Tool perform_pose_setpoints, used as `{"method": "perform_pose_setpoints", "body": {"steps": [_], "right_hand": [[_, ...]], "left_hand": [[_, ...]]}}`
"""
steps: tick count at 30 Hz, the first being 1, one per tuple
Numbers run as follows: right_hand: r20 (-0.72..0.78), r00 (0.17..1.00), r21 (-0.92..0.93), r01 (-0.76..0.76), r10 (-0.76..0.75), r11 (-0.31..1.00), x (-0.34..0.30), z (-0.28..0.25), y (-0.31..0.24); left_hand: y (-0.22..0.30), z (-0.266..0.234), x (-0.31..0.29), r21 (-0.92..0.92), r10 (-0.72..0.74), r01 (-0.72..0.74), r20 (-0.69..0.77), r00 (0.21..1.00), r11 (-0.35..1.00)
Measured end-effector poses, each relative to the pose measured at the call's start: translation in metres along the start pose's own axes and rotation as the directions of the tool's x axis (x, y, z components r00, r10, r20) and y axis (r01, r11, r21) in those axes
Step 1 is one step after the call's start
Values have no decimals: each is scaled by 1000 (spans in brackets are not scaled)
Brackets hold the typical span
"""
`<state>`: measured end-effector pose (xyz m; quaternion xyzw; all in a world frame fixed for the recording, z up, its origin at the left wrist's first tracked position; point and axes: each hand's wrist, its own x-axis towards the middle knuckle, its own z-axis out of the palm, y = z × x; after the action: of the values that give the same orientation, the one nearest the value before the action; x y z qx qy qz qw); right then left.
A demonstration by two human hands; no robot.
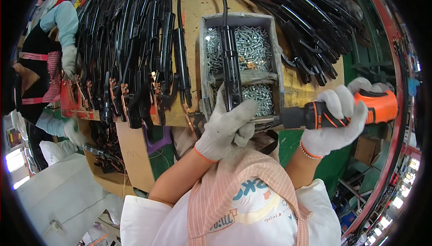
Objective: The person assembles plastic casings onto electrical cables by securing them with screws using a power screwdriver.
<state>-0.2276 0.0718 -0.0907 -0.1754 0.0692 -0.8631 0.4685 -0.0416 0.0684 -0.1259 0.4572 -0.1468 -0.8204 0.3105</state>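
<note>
My left hand (227,131), in a pale knitted glove, is closed around the lower end of a black welding electrode holder handle (231,61) with a cable running from its far end. The handle lies over a grey divided box (203,66) of small silvery screws (252,43). In my gloved right hand (333,129) is an orange and black power screwdriver (377,107). Its dark front end points left, beside the box's near right corner and apart from the handle. My left fingers hide the handle's near tip.
Many black electrode holders (130,61) with copper parts lie along the left of the yellow table (191,7). Another heap of black handles (310,30) is at the far right. A co-worker's gloved hand (69,61) is at the left edge, above a cardboard box (135,156).
</note>
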Motion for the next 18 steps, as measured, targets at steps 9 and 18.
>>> {"method": "perform_pose_setpoints", "body": {"steps": [9,18], "right_hand": [[220,972,-327,-9,85,945,-8,25,-10],[259,944,-490,311,-205,814,-33,45,5]], "left_hand": [[-5,-3,-1,-136,-100,100,10,995,986],[-20,0,5,5,71,-71,-76,995,997]]}}
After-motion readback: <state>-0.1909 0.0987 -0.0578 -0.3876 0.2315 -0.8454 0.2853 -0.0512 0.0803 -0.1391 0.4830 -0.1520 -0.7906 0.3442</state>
